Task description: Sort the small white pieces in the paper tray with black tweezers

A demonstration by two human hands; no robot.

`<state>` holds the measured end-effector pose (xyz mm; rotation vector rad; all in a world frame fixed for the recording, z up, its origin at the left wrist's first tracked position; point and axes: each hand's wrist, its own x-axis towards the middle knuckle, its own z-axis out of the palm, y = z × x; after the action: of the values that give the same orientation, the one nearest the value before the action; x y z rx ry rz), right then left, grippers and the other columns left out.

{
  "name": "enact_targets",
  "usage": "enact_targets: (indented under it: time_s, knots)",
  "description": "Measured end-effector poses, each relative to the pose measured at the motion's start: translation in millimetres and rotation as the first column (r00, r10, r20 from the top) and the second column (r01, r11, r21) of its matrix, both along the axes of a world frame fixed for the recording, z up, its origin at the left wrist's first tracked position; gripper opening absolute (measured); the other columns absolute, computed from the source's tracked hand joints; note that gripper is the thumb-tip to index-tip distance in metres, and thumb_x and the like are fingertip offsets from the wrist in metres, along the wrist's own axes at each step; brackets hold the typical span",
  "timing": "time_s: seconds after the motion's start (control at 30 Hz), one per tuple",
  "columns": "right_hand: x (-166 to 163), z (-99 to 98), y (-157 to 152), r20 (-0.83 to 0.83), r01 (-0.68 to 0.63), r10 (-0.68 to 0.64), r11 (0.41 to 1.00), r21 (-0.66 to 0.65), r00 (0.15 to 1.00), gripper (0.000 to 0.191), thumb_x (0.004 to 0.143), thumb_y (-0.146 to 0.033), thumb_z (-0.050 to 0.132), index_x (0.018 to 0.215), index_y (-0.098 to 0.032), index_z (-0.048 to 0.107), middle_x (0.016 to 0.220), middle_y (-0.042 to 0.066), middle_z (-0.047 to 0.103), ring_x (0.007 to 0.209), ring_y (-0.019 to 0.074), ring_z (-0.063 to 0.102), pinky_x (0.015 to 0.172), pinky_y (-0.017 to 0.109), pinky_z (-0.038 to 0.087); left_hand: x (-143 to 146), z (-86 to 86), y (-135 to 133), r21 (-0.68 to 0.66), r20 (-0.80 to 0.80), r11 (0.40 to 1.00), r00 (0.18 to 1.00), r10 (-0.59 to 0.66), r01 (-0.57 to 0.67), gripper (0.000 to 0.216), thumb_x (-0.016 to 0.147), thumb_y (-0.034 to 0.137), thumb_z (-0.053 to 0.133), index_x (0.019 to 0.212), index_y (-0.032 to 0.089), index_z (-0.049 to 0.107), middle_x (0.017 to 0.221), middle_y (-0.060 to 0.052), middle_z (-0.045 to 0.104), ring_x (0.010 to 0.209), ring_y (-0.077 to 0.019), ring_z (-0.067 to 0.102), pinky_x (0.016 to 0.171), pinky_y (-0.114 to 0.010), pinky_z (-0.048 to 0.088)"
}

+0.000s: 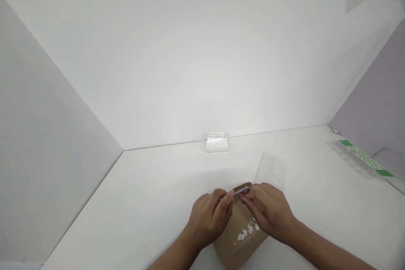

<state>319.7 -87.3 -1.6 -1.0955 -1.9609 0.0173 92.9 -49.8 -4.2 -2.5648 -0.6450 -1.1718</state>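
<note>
A brown paper pouch (239, 236) with small white flowers printed on it lies on the white table (152, 202), near the front edge. My left hand (210, 216) pinches the pouch's top edge from the left. My right hand (268, 210) pinches the same top edge from the right, fingers curled over it. A thin pale strip runs along that edge between my fingertips. A clear plastic sleeve (271, 169) lies flat just behind my right hand.
A small clear plastic box (216, 142) stands against the back wall. A clear strip with a green dotted band (363, 159) lies at the far right. White walls close in the table on the left, back and right.
</note>
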Motion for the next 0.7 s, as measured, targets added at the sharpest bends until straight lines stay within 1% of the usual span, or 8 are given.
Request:
enact_targets:
  time_s: [0.1,0.17,0.27,0.4,0.5,0.6,0.63,0.7]
  knots:
    - [0.3,1.4,0.1,-0.051,0.022,-0.022,1.000,0.001,0.998,0.011,0.099,-0.018,0.058,0.089,-0.022,0.060,0.078,0.001,0.068,0.069,0.0161,0.061,0.066,0.031,0.045,0.4,3.3,-0.4,0.001,-0.022,1.000,1.000,0.008,-0.008,0.050,0.089,0.005,0.066,0.137,0.008,0.055,0.096,-0.011,0.072,0.081,-0.0170,0.068,0.062,-0.024,0.055]
    - [0.4,0.5,0.8,-0.052,0.025,-0.025,1.000,0.005,0.998,0.010,0.099,-0.018,0.059,0.090,-0.022,0.061,0.079,0.002,0.068,0.071,0.0167,0.061,0.067,0.032,0.046,-0.6,3.6,-0.4,0.004,-0.040,1.000,0.999,0.008,-0.008,0.050,0.090,0.005,0.063,0.139,0.007,0.053,0.096,-0.012,0.072,0.081,-0.0171,0.068,0.061,-0.024,0.055]
    - [-2.5,-2.5,0.8,-0.023,0.041,-0.040,0.999,0.017,0.999,0.011,0.099,-0.019,0.058,0.089,-0.022,0.061,0.076,0.002,0.066,0.068,0.0164,0.060,0.065,0.031,0.044,-2.4,1.9,-0.2,0.011,-0.060,1.000,0.998,0.015,-0.014,0.050,0.092,0.005,0.061,0.141,0.008,0.053,0.095,-0.010,0.071,0.078,-0.0156,0.068,0.059,-0.023,0.054]
    - [-10.8,-4.5,-2.0,0.016,0.038,-0.039,0.998,0.039,0.999,0.020,0.098,-0.018,0.057,0.079,-0.021,0.054,0.067,-0.001,0.060,0.062,0.0144,0.053,0.061,0.030,0.040,-3.5,0.3,-0.4,0.019,-0.091,1.000,0.996,0.019,-0.017,0.048,0.093,0.008,0.062,0.140,0.009,0.053,0.097,-0.009,0.071,0.076,-0.0150,0.068,0.058,-0.024,0.053]
    - [-12.3,-3.2,-2.7,0.013,0.063,-0.064,0.997,0.044,0.998,0.020,0.098,-0.019,0.058,0.078,-0.021,0.055,0.067,0.000,0.062,0.062,0.0144,0.054,0.062,0.030,0.040,-3.5,0.9,-0.8,0.031,-0.103,0.999,0.994,0.023,-0.020,0.048,0.093,0.009,0.062,0.141,0.009,0.054,0.098,-0.009,0.072,0.077,-0.0155,0.069,0.058,-0.024,0.053]
    - [-6.4,-2.0,0.5,-0.006,0.116,-0.116,0.993,0.022,0.993,0.016,0.099,-0.023,0.058,0.083,-0.022,0.060,0.071,0.001,0.066,0.065,0.0154,0.058,0.064,0.030,0.042,-3.7,0.8,-0.4,0.063,-0.093,0.996,0.994,0.065,-0.059,0.047,0.093,0.009,0.061,0.139,0.010,0.055,0.097,-0.009,0.072,0.074,-0.0142,0.068,0.057,-0.024,0.052]
    - [-3.6,-1.9,2.4,-0.017,0.116,-0.116,0.993,0.004,0.993,0.015,0.099,-0.024,0.058,0.084,-0.022,0.060,0.072,0.001,0.067,0.065,0.0156,0.059,0.065,0.030,0.043,-3.7,0.5,0.1,0.072,-0.089,0.995,0.993,0.082,-0.076,0.046,0.093,0.009,0.061,0.139,0.011,0.056,0.097,-0.008,0.073,0.073,-0.0137,0.068,0.057,-0.023,0.052]
    - [2.1,-2.3,6.5,-0.036,0.065,-0.067,0.997,-0.049,0.997,0.016,0.100,-0.025,0.058,0.085,-0.022,0.060,0.073,0.001,0.068,0.067,0.0152,0.061,0.066,0.029,0.045,-3.7,0.1,1.8,0.089,-0.075,0.990,0.991,0.114,-0.107,0.046,0.092,0.010,0.062,0.138,0.012,0.057,0.095,-0.008,0.073,0.071,-0.0127,0.067,0.056,-0.022,0.050]
